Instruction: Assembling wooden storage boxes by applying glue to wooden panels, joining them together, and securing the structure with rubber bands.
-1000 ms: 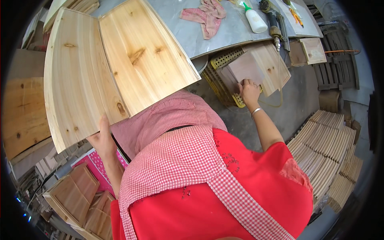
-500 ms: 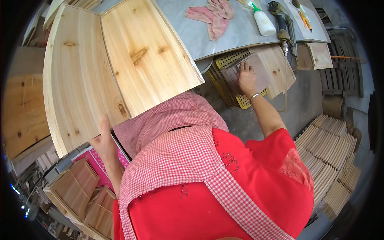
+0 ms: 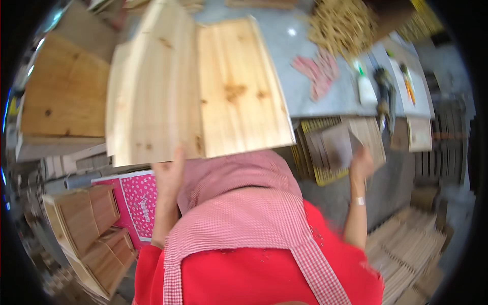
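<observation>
A pale wooden piece of two knotty boards, with a seam between them, leans up in front of me, its upper part over the table. My left hand grips its lower edge, thumb on the face. To the right, a stack of thin grey-brown sheets lies over a yellow plastic basket under the table's edge. My right hand, blurred, is closed at the right edge of the stack, on a lifted sheet. A wider wooden board lies behind that hand.
On the grey table are a pink cloth, a pile of tan strips, a white bottle with green tip and an air tool. Wooden trays stand lower left; stacked wooden pieces lie lower right.
My right hand has gone from resting on top of the sheets to their right edge, where one sheet is lifted. The wooden piece has turned more upright as the view shifted.
</observation>
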`<state>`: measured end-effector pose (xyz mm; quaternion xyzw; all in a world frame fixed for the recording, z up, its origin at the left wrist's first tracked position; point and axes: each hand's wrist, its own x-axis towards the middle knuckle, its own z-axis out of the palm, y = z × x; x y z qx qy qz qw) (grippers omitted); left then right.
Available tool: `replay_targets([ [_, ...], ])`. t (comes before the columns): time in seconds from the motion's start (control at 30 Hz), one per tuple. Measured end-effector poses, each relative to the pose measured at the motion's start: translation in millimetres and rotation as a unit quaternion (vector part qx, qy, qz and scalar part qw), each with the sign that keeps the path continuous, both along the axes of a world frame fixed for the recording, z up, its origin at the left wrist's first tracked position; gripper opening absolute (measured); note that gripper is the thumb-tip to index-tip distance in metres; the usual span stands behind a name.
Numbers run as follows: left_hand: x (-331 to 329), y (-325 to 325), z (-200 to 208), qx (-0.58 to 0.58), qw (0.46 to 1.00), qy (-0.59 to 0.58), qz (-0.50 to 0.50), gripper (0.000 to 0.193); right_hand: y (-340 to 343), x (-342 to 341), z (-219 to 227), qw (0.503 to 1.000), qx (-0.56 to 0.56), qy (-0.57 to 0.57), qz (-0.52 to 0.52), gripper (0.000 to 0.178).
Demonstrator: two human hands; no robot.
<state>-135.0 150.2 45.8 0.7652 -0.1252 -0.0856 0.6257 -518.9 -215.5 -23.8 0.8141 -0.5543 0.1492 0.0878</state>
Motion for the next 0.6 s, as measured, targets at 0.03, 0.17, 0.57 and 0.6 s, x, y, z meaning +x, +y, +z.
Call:
replay_targets([
  [0.03,-2.9,-3.4,3.9,-0.014,1.0,-0.015,-0.014,0.036,18.5,22.4,52.1,1.0,-0.002,-0.006,0.017,0.013],
  [0.17,-5.7,-7.8,17.1,-0.016,0.998,0.002,-0.067,0.025,39.0,73.5,172.4,0.972,0.119,-0.14,0.148,0.01],
  [0.57,-5.0,-16.0,14.3,-0.04,0.998,0.007,-0.048,0.03,6.5,447.3,198.1,0.816,0.071,-0.018,0.574,0.015],
  [0.6,-5.2,-14.4,13.8,-0.036,0.998,0.004,-0.046,0.03,7.6,456.8,200.4,0.814,0.073,-0.022,0.575,0.015],
])
